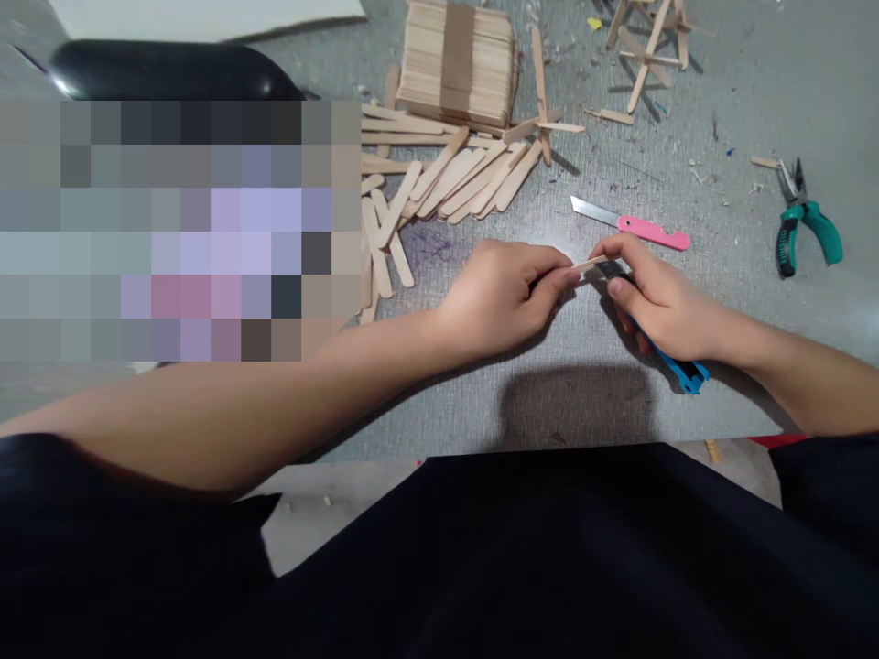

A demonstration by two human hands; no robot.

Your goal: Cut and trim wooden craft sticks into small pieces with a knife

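My left hand (512, 288) pinches a wooden craft stick (587, 266) between thumb and fingers, its free end pointing right. My right hand (652, 297) is closed around a blue utility knife (677, 366), the handle end sticking out below the palm. The knife's dark blade lies against the stick near my right thumb and forefinger. Just beyond my hands, a pink folding knife (652, 232) rests on the table with its blade out to the left. Part of the stick is hidden by my left fingers.
A banded bundle of craft sticks (418, 64) stands at the back, with loose craft sticks (473, 178) spread before it. Joined stick pieces (649, 55) sit at the back right. Green-handled pliers (800, 220) lie at the right. A blurred patch covers the left.
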